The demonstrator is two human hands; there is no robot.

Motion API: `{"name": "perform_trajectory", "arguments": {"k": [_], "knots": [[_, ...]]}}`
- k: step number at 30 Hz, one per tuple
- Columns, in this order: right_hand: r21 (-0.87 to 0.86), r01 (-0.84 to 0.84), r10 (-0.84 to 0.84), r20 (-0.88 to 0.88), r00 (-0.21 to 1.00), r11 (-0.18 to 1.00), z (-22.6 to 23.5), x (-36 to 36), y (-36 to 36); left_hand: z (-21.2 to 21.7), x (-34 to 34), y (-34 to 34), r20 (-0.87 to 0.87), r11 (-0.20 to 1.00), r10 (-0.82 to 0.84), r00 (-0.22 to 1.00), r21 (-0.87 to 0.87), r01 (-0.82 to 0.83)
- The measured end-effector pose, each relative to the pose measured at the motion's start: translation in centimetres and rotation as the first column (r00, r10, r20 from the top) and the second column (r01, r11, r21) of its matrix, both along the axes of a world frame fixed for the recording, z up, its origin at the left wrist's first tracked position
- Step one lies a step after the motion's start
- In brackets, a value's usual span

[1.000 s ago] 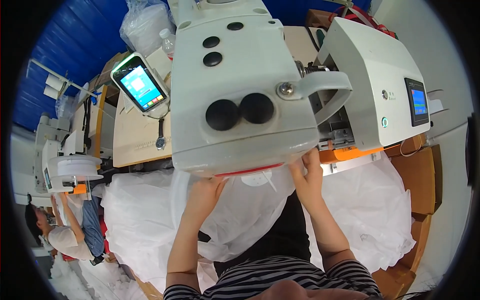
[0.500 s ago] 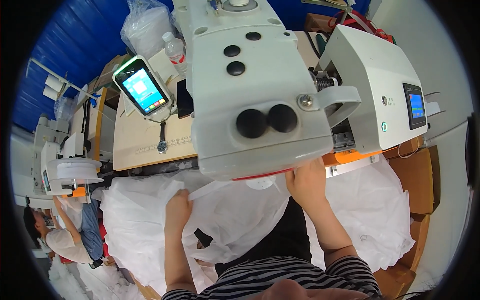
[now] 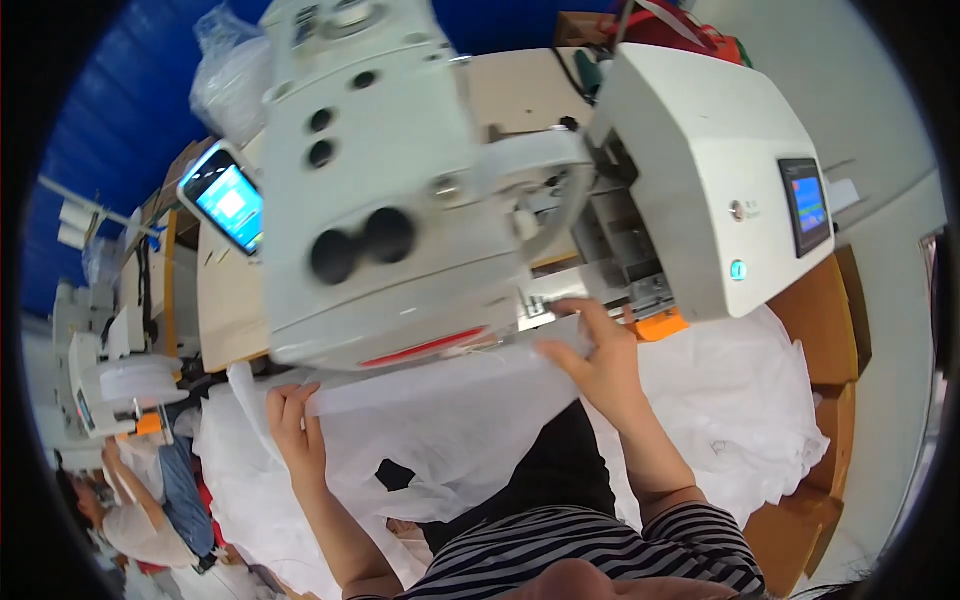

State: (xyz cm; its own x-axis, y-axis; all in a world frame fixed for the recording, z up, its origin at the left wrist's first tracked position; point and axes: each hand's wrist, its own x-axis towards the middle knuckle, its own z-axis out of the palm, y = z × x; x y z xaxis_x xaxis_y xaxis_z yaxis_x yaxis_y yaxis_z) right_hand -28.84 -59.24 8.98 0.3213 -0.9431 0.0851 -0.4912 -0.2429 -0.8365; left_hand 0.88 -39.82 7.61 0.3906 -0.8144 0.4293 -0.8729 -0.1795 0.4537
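Note:
A sheer white fabric point(image 3: 430, 400) spreads over my lap and runs up to the front of a white sewing machine head point(image 3: 400, 270). At the left, my left hand point(image 3: 293, 425) is closed, pinching the fabric's folded upper edge between thumb and fingers. From there the edge stretches across to my right hand point(image 3: 605, 365), beside the machine's working area. That hand is open, with thumb and forefinger apart; the thumb lies by the fabric edge and the forefinger reaches toward a small metal part point(image 3: 537, 305). The machine head hides part of the fabric's far edge.
A white control box point(image 3: 700, 180) with a small screen stands at the right, an orange part point(image 3: 660, 325) below it. A lit handheld terminal point(image 3: 225, 200) sits at the left on the wooden table point(image 3: 225, 310). Cardboard boxes point(image 3: 830, 340) line the right; a co-worker point(image 3: 145, 525) sits far left.
The view has turned, so the machine stands farther left. My right hand has come out from beside the machine head and its fingers have spread. The fabric edge is now drawn straighter between my hands.

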Motion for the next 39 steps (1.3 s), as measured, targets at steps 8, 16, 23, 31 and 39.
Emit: {"name": "perform_trajectory", "arguments": {"k": [8,16,23,31,39], "knots": [[-0.073,0.13,-0.14,-0.147,0.979,0.989,-1.7,-6.8,-2.2,-0.4,-4.5,-6.9,0.005,0.93,-0.366,0.931,0.036,0.365],[-0.546,0.014,-0.276,-0.4,0.874,0.837,-3.6,-4.2,-5.3,-5.9,-3.6,-6.9,0.097,0.999,-0.025,0.995,0.049,0.021],[-0.745,0.136,-0.448,-0.235,0.863,0.653,-3.1,-3.0,-4.0,-3.3,0.2,-5.1,0.241,0.971,0.078,0.967,0.2,-0.128],[-0.661,-0.248,0.07,-0.283,0.956,0.709,-4.7,4.9,3.0,-6.2,0.4,8.8,0.244,0.458,0.242,0.939,0.825,-0.332],[-0.598,-0.294,0.137,-0.294,0.946,0.745,-5.6,5.1,1.5,-7.3,0.4,3.7,-0.66,0.982,-0.039,0.75,0.115,0.152]]}}
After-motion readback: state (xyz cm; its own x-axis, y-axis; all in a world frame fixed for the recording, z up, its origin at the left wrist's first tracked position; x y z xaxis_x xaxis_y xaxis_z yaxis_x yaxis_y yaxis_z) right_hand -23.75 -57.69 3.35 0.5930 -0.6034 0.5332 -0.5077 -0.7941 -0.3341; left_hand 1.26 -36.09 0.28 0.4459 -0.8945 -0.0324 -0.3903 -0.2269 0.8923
